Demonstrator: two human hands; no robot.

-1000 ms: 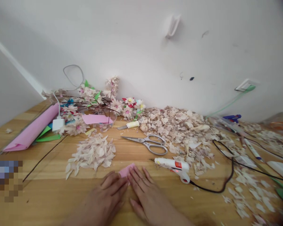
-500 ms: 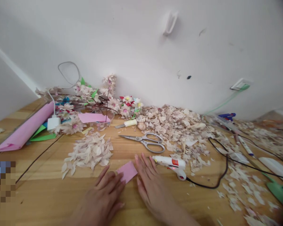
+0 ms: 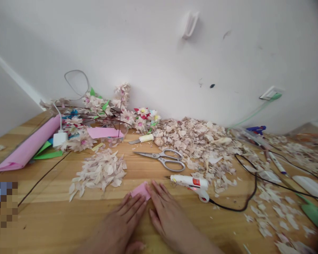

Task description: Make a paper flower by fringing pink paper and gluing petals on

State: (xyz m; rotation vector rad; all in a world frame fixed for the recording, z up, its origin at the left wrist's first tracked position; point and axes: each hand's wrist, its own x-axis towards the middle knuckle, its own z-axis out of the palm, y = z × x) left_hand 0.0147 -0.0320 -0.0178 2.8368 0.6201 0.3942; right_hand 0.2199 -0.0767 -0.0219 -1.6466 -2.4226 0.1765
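Head view, looking down on a wooden table [image 3: 55, 218] with a pair of scissors [image 3: 163, 159] lying near its middle, blades pointing left. Right of the scissors and back toward the wall, a wide heap of pale petal cuttings [image 3: 198, 141], thinning into scattered bits farther right. Left of the scissors and behind them, a tangle of paper flowers [image 3: 103, 109] on thin stems. Far left of the scissors, a long pink roll of paper [image 3: 26, 148] over green sheets. Just left of the scissors, a smaller petal pile [image 3: 99, 171]. Just in front of the scissors and slightly right, a white glue gun [image 3: 192, 183], corded, lying on its side and touched by no hand. In front of the scissors and a little left, a small pink paper [image 3: 140, 189] flat on the wood, only its far corner showing beyond the fingertips. Judged to be at an early stage: paper being pressed flat, shape under the hands hidden, nothing seen glued or joined to it, cutting and gluing tools left aside. Left hand [image 3: 119, 225] palm down, fingers stretched out and close together, tips resting on the paper's near left edge. Right hand [image 3: 166, 215] likewise flat, fingers extended and slightly spread, tips on the paper's right side, meeting the left at an angle. Nothing gripped by either, only held down.
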